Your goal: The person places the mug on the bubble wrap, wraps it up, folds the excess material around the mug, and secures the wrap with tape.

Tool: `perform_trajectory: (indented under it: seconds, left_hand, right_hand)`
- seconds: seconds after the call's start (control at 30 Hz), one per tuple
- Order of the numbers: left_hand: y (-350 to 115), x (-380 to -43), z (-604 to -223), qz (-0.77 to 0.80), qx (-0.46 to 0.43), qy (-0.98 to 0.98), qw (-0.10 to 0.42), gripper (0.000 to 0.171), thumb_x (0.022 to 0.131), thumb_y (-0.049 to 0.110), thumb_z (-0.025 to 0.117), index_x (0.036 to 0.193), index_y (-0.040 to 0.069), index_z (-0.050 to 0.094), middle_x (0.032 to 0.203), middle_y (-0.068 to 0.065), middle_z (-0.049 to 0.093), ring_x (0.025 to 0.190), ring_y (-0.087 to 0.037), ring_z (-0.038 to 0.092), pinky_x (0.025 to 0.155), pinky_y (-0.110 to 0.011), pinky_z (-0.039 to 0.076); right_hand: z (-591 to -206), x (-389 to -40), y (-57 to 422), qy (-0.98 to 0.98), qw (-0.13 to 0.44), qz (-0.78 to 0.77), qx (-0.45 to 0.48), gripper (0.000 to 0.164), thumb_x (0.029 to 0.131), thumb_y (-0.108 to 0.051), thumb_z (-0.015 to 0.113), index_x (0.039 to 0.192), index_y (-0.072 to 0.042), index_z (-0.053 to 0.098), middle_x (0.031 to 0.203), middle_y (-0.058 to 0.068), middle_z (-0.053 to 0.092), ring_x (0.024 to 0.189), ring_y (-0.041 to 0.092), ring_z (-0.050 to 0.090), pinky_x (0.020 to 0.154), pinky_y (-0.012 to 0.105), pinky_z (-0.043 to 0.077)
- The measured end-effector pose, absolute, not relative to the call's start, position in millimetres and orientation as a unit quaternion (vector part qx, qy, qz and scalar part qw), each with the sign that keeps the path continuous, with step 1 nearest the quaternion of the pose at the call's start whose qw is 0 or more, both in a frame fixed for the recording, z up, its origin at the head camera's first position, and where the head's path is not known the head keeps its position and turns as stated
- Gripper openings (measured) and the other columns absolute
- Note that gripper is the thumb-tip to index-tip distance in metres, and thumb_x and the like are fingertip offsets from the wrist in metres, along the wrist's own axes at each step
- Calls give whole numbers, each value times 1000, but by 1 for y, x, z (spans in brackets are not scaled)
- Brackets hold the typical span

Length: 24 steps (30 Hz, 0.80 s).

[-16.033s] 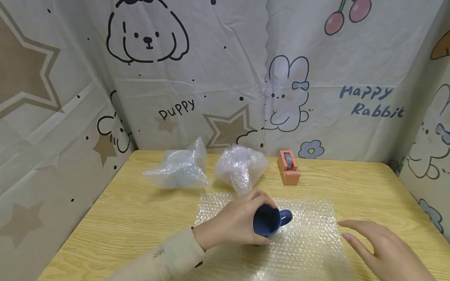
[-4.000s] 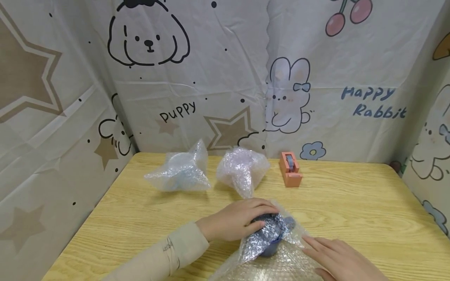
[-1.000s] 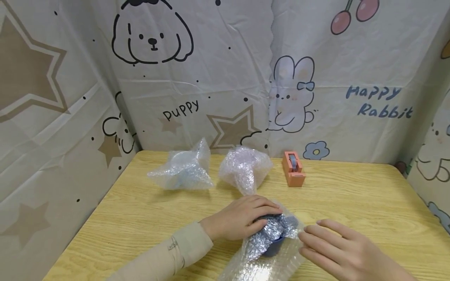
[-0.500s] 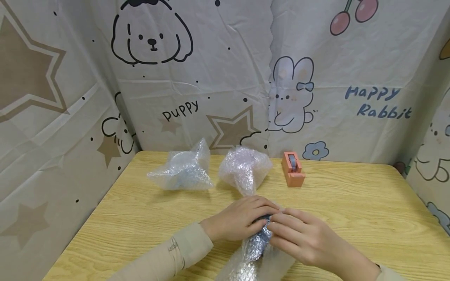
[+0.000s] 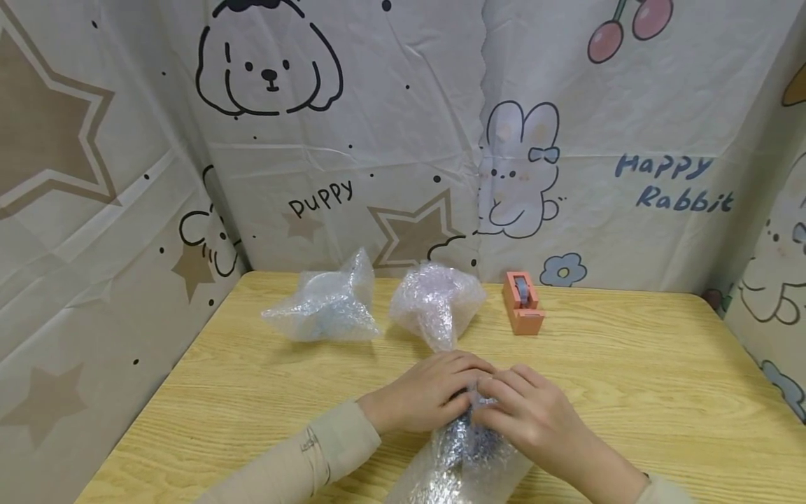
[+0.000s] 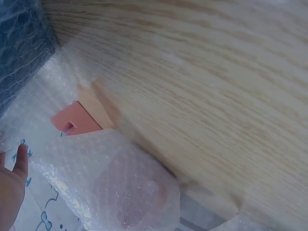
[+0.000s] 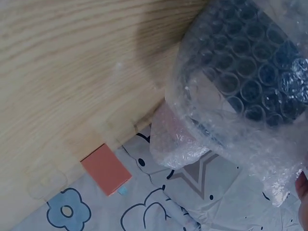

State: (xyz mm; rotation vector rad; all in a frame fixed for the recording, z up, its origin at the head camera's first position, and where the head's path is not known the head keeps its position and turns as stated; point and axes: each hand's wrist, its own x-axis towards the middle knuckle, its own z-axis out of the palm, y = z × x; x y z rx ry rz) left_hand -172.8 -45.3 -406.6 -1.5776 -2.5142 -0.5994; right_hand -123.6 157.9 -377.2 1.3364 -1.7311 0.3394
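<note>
A dark blue mug [image 7: 250, 57] stands inside a sheet of bubble wrap [image 5: 450, 472], and its colour shows through the film. My left hand [image 5: 425, 392] lies over the top left of the wrapped mug, fingers bent over the far side and thumb on the near side, holding the film against it. From the right, my right hand [image 5: 535, 420] has its fingers curled onto the film at the mug's top, beside the left fingertips. Both hands hide much of the mug, including its handle. Only a small part of each hand shows in the wrist views.
Behind the hands, two bubble-wrapped bundles stand on the wooden table [image 5: 630, 378]: a bluish bundle [image 5: 324, 301] at left and a pinkish bundle [image 5: 437, 301] closer. An orange tape dispenser [image 5: 524, 308] stands to their right. Printed cloth [image 5: 403, 140] hangs behind.
The open mug seen earliest on flat bubble wrap is now covered. My right hand has moved left, folding the wrap's right side over the mug. The left hand has stayed put since four seconds ago.
</note>
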Motion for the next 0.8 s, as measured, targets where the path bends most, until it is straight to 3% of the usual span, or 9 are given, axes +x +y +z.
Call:
perform_trajectory:
  seconds: [0.13, 0.3, 0.47, 0.6, 0.8]
  left_hand:
    - [-45, -174, -408, -200, -527, -823, 68, 34, 105, 20, 43, 135, 16, 58, 140, 5, 52, 133, -10, 43, 114, -26, 31]
    - [-45, -175, -410, -207, -529, -820, 66, 36, 105, 20, 43, 139, 17, 55, 141, 6, 52, 133, -8, 42, 114, -26, 30]
    - [-45, -174, -411, -234, -514, -825, 29, 40, 106, 20, 41, 145, 20, 49, 144, 6, 49, 137, -8, 39, 116, -28, 29]
    - [-45, -172, -412, -268, -503, -821, 2, 40, 108, 20, 36, 146, 21, 47, 145, 6, 47, 137, -7, 37, 116, -28, 28]
    - [-44, -167, -411, -319, -491, -810, -40, 42, 109, 19, 29, 148, 15, 43, 149, 0, 44, 141, -11, 33, 118, -32, 26]
  right_hand:
    - [-381, -122, 158, -714, 443, 118, 530, 36, 105, -14, 45, 78, -12, 68, 81, 0, 63, 68, 14, 57, 58, 24, 48]
    - [-386, -119, 162, -714, 447, 98, 530, 35, 106, -10, 42, 85, -11, 70, 81, -1, 67, 71, 13, 61, 59, 25, 50]
    - [-393, -114, 166, -710, 457, 125, 520, 33, 105, -8, 44, 88, -7, 72, 81, -1, 70, 70, 12, 65, 63, 28, 56]
    - [-399, -109, 169, -719, 448, 150, 511, 32, 105, -17, 49, 87, -6, 74, 82, 2, 72, 72, 15, 68, 65, 32, 59]
    - [-408, -100, 173, -745, 417, 164, 493, 38, 105, -28, 50, 94, -3, 77, 96, 10, 74, 84, 22, 71, 70, 37, 60]
